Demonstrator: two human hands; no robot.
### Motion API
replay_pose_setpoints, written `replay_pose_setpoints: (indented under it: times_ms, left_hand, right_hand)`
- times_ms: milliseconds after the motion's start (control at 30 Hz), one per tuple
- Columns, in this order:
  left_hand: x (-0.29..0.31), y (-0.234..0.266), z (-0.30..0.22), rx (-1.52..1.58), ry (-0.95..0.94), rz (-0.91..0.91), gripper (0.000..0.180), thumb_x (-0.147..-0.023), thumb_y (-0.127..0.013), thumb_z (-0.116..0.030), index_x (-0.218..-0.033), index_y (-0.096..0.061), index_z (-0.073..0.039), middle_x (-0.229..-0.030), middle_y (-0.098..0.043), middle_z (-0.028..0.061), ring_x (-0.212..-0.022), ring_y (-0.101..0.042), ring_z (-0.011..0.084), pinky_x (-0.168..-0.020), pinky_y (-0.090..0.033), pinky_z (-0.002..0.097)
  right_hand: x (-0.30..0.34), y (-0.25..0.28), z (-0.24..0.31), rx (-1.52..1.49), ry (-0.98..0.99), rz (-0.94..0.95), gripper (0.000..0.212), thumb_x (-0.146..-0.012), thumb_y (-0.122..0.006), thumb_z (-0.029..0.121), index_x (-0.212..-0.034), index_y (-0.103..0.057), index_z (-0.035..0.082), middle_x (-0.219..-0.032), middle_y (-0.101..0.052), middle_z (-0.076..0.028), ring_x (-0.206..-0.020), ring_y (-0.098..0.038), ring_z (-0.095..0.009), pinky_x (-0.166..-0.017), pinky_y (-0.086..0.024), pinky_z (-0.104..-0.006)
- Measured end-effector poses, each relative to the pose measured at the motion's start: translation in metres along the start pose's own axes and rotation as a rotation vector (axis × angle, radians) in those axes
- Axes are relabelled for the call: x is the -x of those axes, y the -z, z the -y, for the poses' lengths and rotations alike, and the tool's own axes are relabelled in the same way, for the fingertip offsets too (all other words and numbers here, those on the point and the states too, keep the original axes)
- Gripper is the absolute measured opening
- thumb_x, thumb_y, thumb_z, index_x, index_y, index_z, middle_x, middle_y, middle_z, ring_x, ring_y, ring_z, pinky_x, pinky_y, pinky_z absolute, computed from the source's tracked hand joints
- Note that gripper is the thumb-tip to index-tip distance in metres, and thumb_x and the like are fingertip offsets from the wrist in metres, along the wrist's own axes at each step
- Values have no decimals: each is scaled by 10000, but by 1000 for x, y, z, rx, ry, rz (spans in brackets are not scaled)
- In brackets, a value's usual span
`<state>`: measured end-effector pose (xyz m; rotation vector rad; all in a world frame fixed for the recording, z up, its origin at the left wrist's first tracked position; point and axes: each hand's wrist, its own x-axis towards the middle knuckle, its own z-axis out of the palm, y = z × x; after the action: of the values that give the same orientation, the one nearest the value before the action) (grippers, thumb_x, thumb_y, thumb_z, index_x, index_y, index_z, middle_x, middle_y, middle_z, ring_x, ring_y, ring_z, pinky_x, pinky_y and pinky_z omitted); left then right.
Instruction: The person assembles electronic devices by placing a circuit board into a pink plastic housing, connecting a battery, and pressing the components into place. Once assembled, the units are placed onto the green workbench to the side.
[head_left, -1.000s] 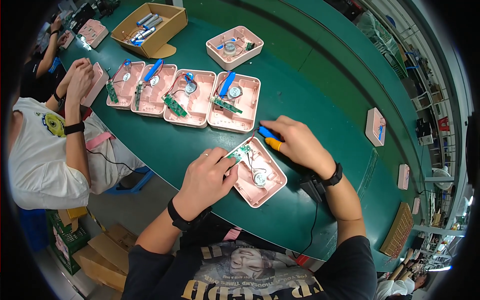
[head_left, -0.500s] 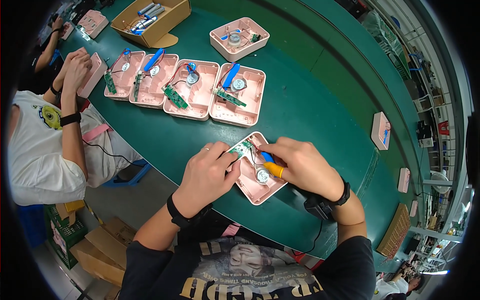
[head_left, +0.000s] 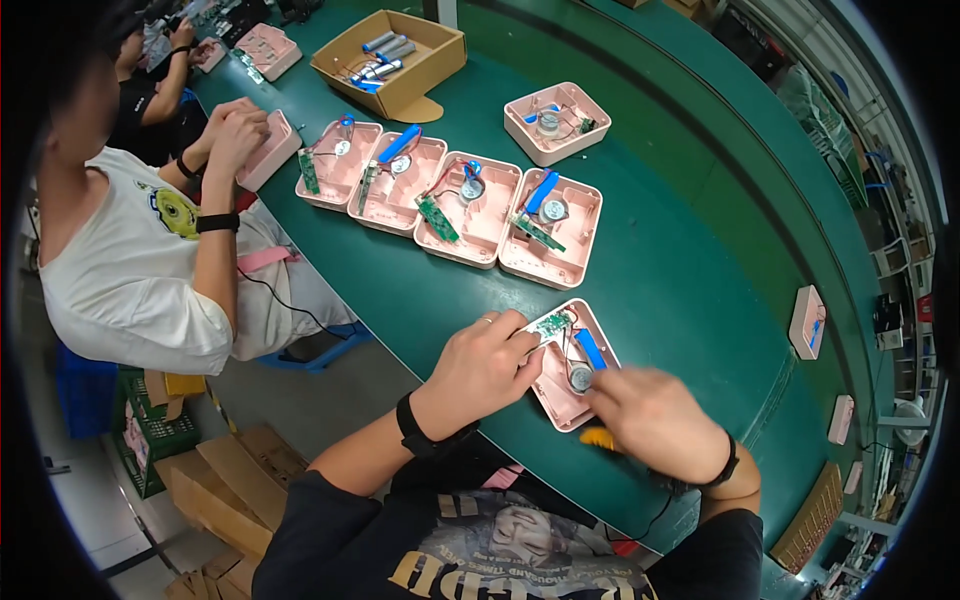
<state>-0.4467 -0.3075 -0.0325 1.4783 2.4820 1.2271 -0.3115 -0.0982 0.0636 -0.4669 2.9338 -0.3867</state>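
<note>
Flanking pink casing (head_left: 561, 407): both hands (head_left: 485, 365); blue battery (head_left: 591, 350) inside.

The green table (head_left: 700, 290) carries an open pink housing (head_left: 561, 407) between the left hand (head_left: 485, 365) and the right hand (head_left: 655, 420). Just beyond the left hand stands a row of four pink housings (head_left: 490, 218), side by side. Farther past that hand sits a cardboard box (head_left: 432, 85) — and beyond both hands, a lone housing (head_left: 562, 152). Well to the right hand's right lie three separate housings (head_left: 841, 420) — nearby, a brown tray (head_left: 808, 517).
</note>
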Motion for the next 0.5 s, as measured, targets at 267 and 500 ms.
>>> replay_pose_setpoints:
  times_ms: [267,500]
  left_hand:
    - [-18,20,0,93,82,130,215,-908,-800,-118,-1084,-738,-13,-1087,-714,116,-884,-717,306,-740,-604,411]
    - [-39,11,19,-182,-6,-44,352,-920,-778,-97,-1252,-680,-31,-1169,-711,123,-911,-720,336,-790,-608,435]
  right_hand:
    - [7,-11,12,225,-22,169,68,-859,-691,92,-871,-662,32,-888,-665,-103,-748,-720,-259,-615,-580,-341]
    - [35,16,-16,199,-323,167,63,-824,-688,57,-855,-713,8,-874,-724,-172,-800,-749,-338,-694,-608,-437]
